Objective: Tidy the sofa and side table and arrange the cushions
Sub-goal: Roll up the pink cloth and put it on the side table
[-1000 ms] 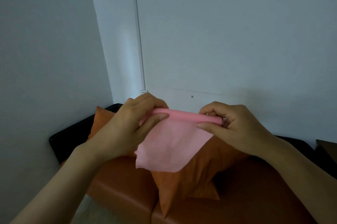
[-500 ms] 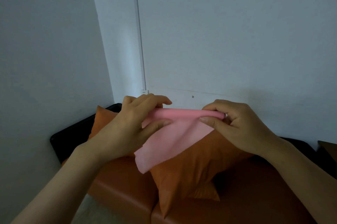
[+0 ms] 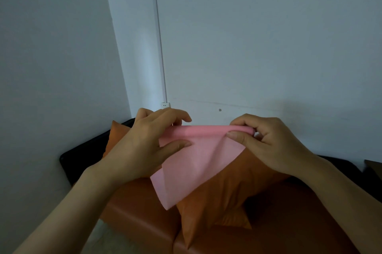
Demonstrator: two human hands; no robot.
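Left hand (image 3: 142,142) and right hand (image 3: 268,142) pinching pink cloth (image 3: 196,158), above orange cushion (image 3: 227,191)

Single head-worn view, facing forward and down, close above the orange leather sofa (image 3: 268,222) in a white-walled corner (image 3: 128,67).

Two bare forearms come into the head view from the lower corners, each ending in an uncovered hand. The left hand (image 3: 142,146) and the right hand (image 3: 270,144) carry no rings, no watch, no bracelet and no glove. No sleeve edge shows on either arm; both stay bare as far as the frame's border. The fingernails look short and unpainted, the thumbnail on the right hand being the clearest of them in the dim light.
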